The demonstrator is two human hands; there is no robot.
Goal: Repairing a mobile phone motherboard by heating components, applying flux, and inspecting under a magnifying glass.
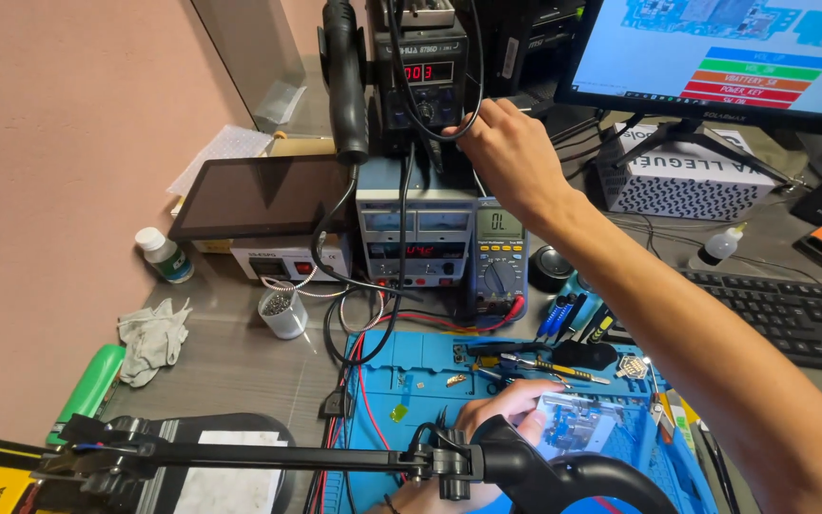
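My right hand (511, 157) reaches up to the black rework station (422, 81) with a red number display; its fingers rest at the station's front right edge, by a looped black cable. Whether they press a control is hidden. My left hand (495, 409) lies on the blue work mat (411, 381) and holds an opened phone with its circuit board showing (577, 424). A black handle on a stand arm (487, 462) partly covers that hand.
Below the station stand a bench power supply (414, 238) and a multimeter (499, 257). A dark tablet (259, 195), a small bottle (166, 255), a cup (283, 314) and a rag (152, 333) are on the left. A monitor (725, 57), a keyboard (792, 319) and tools lie on the right.
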